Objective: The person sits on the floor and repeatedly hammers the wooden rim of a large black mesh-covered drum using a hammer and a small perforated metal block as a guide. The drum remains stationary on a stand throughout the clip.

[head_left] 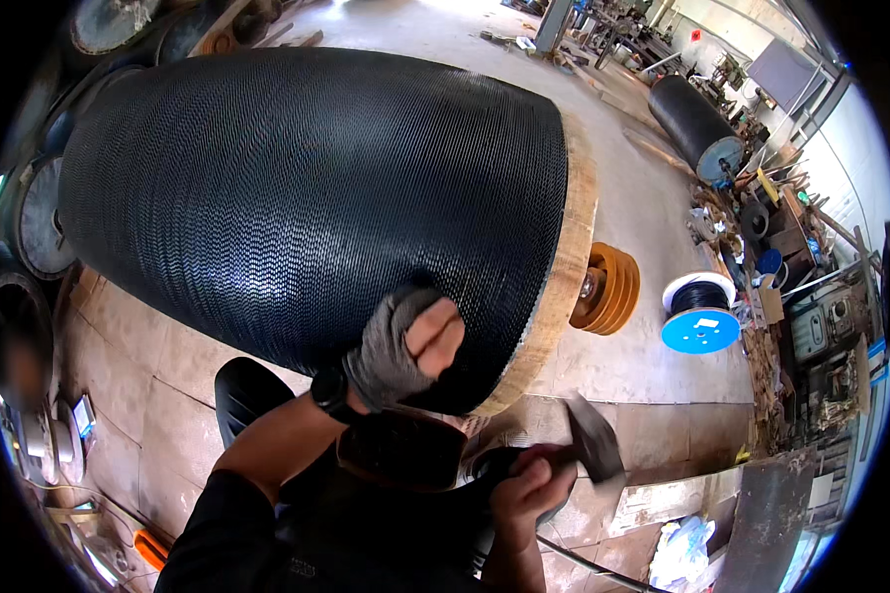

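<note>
A large black roller (316,188) with a finely ridged surface lies across the view. Its right end is capped by a wooden disc (576,227). Against the lower right of the ridged surface, my left hand (410,341), in a grey glove with bare fingers, is closed; whatever it may hold is hidden. A dark watch (334,393) is on that wrist. Lower right, my bare right hand (534,486) is wrapped round the handle of a hammer (593,442), whose dark head is slightly blurred and held apart from the roller.
An orange grooved pulley (606,289) sits beyond the wooden disc. On the floor stands a blue-and-white spool (702,321) of black strand. Another black roller (697,128) lies at the far right near clutter. More rollers (44,217) crowd the left; a white plastic bag (682,551) lies lower right.
</note>
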{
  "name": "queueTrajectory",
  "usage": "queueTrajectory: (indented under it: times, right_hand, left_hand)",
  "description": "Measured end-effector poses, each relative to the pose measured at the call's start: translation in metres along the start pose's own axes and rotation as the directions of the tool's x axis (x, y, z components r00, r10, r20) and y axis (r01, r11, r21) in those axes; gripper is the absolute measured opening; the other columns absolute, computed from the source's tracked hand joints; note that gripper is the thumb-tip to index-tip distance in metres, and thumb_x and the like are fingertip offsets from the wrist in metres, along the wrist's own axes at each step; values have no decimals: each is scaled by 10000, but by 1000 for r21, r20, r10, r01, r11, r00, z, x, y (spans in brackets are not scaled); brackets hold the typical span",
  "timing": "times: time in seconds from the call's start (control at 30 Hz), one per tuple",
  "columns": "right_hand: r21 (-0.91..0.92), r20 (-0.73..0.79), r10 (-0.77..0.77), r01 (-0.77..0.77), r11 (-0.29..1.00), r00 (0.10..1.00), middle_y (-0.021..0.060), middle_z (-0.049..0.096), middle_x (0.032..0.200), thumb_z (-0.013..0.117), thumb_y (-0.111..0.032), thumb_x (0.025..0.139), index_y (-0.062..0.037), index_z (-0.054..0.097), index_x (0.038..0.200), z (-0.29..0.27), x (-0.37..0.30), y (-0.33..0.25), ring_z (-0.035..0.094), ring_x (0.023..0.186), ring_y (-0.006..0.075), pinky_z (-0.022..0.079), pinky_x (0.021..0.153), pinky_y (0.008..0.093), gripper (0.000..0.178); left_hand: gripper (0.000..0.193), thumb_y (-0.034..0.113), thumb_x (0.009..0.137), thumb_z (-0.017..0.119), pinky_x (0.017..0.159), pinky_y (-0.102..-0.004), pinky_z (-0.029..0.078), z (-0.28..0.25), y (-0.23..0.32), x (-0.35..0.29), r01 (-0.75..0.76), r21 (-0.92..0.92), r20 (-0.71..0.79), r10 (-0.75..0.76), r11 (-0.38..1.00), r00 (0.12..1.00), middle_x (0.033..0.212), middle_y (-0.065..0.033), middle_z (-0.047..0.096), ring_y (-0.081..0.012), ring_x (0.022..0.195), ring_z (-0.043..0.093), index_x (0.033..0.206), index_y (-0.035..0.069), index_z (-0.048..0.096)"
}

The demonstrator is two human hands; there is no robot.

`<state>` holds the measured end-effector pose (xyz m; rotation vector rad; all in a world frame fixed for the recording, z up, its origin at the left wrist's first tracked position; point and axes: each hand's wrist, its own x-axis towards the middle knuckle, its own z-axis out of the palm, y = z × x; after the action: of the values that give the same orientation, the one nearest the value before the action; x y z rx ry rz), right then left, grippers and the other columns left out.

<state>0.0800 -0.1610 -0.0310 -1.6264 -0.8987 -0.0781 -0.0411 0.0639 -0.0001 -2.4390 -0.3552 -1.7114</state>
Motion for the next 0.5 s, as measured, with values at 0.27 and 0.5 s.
queueTrajectory:
  times: [0.27, 0.5]
  right_hand:
    - [-170, 72, -34, 46, 984, 997, 194, 566, 634, 539, -159, 982, 13, 524, 918, 8, 6, 11, 505, 485, 311, 418, 477, 374, 184]
    - [-343, 132, 88, -38, 939, 987, 206, 591, 624, 511, -141, 988, 22, 540, 908, 19, 21, 12, 594, 539, 383, 446, 488, 426, 184]
  left_hand:
    - [404, -24, 754, 688, 766, -423, 521, 5, -6, 11, 22, 123, 25, -25, 992, 999, 1082, -98, 574, -283, 913, 604, 1137, 84, 620]
    - [453, -3, 750, 703, 788, -437, 508, 2, -8, 16, 72, 138, 40, -78, 988, 996, 1088, -93, 566, -281, 938, 598, 1189, 93, 644]
